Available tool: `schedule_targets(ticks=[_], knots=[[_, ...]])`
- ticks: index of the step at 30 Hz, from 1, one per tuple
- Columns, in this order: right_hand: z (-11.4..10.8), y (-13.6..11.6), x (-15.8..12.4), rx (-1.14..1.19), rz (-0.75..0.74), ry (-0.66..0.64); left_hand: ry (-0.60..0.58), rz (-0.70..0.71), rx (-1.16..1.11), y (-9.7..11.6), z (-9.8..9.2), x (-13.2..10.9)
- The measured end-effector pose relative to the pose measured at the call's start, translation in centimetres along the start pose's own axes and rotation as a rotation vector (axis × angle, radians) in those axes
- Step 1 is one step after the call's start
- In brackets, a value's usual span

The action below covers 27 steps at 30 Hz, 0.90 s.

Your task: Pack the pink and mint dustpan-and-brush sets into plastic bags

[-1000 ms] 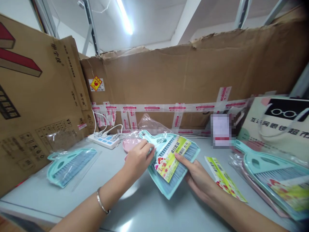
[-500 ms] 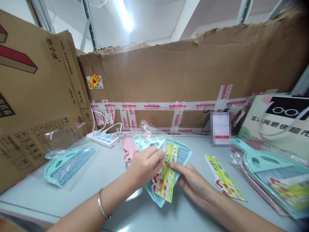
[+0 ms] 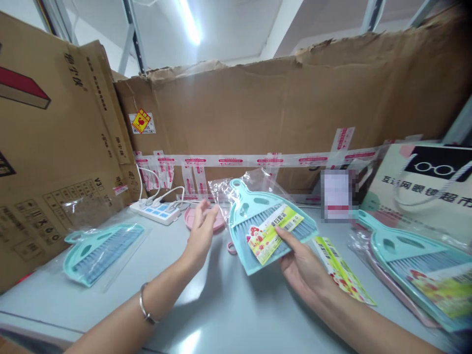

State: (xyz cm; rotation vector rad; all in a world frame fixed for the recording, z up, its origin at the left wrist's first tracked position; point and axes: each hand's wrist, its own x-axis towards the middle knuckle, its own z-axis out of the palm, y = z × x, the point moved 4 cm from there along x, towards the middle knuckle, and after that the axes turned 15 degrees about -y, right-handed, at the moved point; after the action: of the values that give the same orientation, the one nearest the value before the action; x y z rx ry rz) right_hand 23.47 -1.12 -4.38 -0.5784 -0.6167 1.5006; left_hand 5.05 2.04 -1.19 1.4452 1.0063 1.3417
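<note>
My right hand (image 3: 300, 263) grips a teal mini dustpan and brush set (image 3: 258, 219) from below, thumb pressing a yellow-green paper label (image 3: 275, 231) against the bristles. The set is lifted above the table, handle pointing up and away. My left hand (image 3: 202, 231) is off it, fingers spread, hovering just left of the set near a pink dustpan (image 3: 204, 219) lying on the table. A crumpled clear plastic bag (image 3: 224, 189) sits behind the set.
A bagged teal set (image 3: 101, 248) lies at the left. More bagged sets (image 3: 413, 260) are stacked at the right, with a loose label (image 3: 341, 273) beside them. A white power strip (image 3: 157, 211) sits by the cardboard walls (image 3: 258, 113). A paper bag (image 3: 424, 187) stands far right.
My left hand has let go of the set and opened, moving left. The label now lies flat on the bristles, and my right hand has raised the set upright.
</note>
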Motion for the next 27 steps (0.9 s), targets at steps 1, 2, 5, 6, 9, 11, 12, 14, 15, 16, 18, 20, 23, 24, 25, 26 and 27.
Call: schedule_targets(ticks=[1, 2, 5, 6, 9, 11, 12, 14, 15, 16, 18, 20, 23, 24, 25, 26, 27], knots=[[0.1, 0.2, -0.1, -0.008, 0.017, -0.003, -0.086, -0.118, -0.131, -0.9, 0.6, 0.2], [0.1, 0.4, -0.2, -0.018, 0.030, -0.002, -0.177, -0.199, -0.228, -1.5, 1.2, 0.2], [-0.1, 0.4, -0.1, -0.046, 0.002, 0.004, -0.356, -0.284, -0.346, -2.2, 3.0, -0.6], [-0.2, 0.3, 0.1, -0.055, -0.032, 0.003, -0.389, -0.290, -0.362, -2.2, 3.4, -1.0], [-0.5, -0.2, 0.4, -0.091, -0.133, -0.010, -0.496, -0.289, -0.437, -2.0, 4.9, -2.3], [-0.5, -0.2, 0.5, -0.120, -0.144, -0.035, -0.519, -0.259, -0.442, -1.9, 5.4, -2.7], [-0.5, -0.1, 0.5, -0.134, -0.129, -0.054, -0.496, -0.239, -0.421, -1.9, 5.4, -2.7], [-0.3, 0.3, 0.4, -0.161, -0.078, -0.091, -0.423, -0.211, -0.383, -2.0, 5.1, -2.4], [-0.2, 0.4, 0.4, -0.171, -0.055, -0.100, -0.398, -0.208, -0.379, -2.1, 4.9, -2.3], [-0.2, 0.5, 0.3, -0.174, -0.037, -0.103, -0.383, -0.213, -0.385, -2.2, 4.6, -2.1], [-0.4, 0.4, 0.4, -0.159, -0.009, -0.083, -0.376, -0.233, -0.411, -2.3, 4.3, -1.8], [-0.8, 0.2, 0.7, -0.133, 0.018, -0.045, -0.364, -0.239, -0.431, -2.3, 4.0, -1.6], [-1.1, -0.2, 1.0, -0.158, 0.059, -0.021, -0.291, -0.218, -0.434, -2.4, 3.5, -1.3], [-1.2, -0.4, 1.1, -0.198, 0.075, -0.027, -0.259, -0.206, -0.426, -2.4, 3.3, -1.2], [-1.2, -0.6, 1.2, -0.266, 0.097, -0.036, -0.222, -0.195, -0.417, -2.5, 3.1, -1.1], [-1.3, -0.8, 1.3, -0.364, 0.122, -0.043, -0.184, -0.188, -0.407, -2.6, 2.9, -1.1], [-1.4, -1.1, 1.4, -0.478, 0.139, -0.047, -0.149, -0.186, -0.396, -2.6, 2.7, -1.0]])
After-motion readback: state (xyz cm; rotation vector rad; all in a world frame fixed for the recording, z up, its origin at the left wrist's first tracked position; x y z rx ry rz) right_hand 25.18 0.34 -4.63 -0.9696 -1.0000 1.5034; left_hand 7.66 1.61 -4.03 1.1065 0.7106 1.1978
